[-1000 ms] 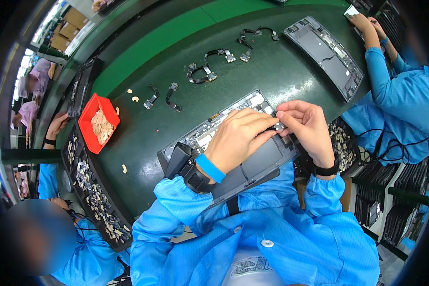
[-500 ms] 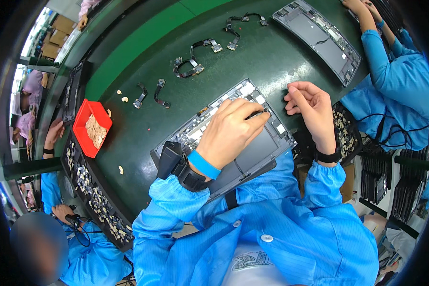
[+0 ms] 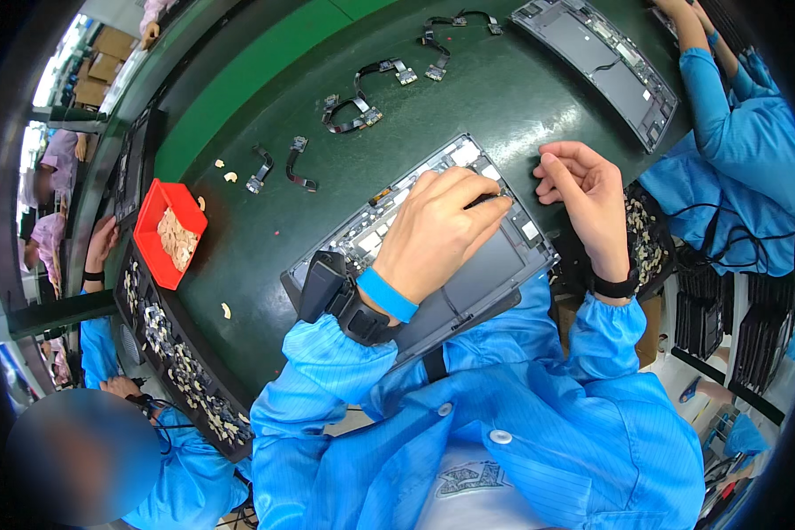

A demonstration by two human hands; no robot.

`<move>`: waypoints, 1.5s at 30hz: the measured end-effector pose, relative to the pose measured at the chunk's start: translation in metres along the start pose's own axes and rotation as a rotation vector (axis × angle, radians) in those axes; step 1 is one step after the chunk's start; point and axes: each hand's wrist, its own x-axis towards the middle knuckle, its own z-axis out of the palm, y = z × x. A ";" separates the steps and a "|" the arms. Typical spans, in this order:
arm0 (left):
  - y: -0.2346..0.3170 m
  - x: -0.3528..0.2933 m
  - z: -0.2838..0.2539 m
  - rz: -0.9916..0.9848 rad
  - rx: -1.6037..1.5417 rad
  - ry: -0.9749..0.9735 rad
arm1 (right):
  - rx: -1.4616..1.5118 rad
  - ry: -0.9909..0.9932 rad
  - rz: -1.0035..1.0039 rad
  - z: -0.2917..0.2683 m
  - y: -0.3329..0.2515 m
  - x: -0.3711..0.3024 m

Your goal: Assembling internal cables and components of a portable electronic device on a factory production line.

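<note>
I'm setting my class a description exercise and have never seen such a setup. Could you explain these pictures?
There is no robot here: these are a person's two bare hands. A fisheye camera on the head looks down, bending straight edges. On the dark green tabletop lie black ribbon cables with small circuit boards and a red plastic bin of beige pieces. A flat grey rectangular casing with exposed electronics sits before the person; a similar grey casing lies at upper right. The left hand, with a blue band at the wrist, is over the nearer casing and seems to pinch a small dark piece, partly hidden. The right hand, loosely curled, is apart from it; whether it holds anything is unclear.
</note>
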 end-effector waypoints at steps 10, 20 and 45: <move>0.002 0.002 -0.002 -0.038 0.039 0.001 | -0.018 -0.027 -0.001 0.002 -0.003 -0.002; 0.017 -0.002 0.004 -0.110 0.283 -0.014 | -0.134 -0.113 0.014 0.005 -0.008 -0.007; 0.079 -0.061 0.008 -0.188 0.056 -0.109 | -0.122 -0.249 0.029 0.008 -0.021 -0.061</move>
